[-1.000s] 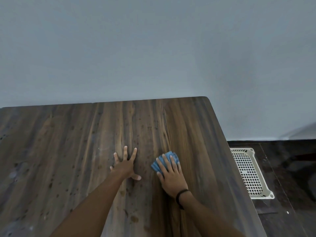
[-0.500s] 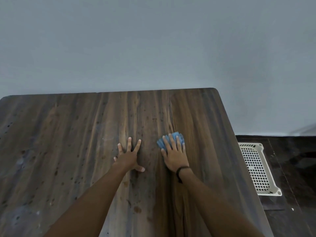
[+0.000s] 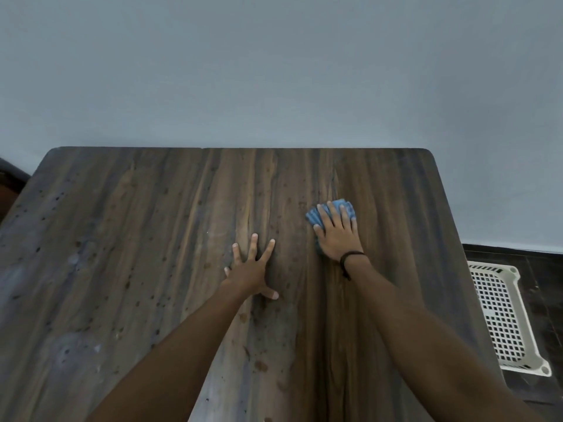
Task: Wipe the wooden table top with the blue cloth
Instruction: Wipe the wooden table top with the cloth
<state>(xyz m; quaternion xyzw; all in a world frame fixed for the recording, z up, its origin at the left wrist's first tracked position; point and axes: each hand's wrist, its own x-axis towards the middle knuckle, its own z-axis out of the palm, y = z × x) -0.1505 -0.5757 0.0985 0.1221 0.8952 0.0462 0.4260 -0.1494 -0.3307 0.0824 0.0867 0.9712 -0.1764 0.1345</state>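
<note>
A dark, streaked wooden table top fills most of the view, with scattered spots and pale smears at its left. My right hand presses flat on a bunched blue cloth at the right middle of the table, fingers straight and spread over it. Only the cloth's far and left edges show past the fingers. My left hand rests flat on the bare wood to the left of the cloth, fingers splayed, holding nothing.
A grey wall rises right behind the table's far edge. On the dark floor to the right of the table lies a white perforated plastic basket. A dark object shows at the far left edge.
My right hand has pushed the cloth away from me toward the far edge. The left hand has stayed in place on the wood. The view has tilted so more of the table shows.
</note>
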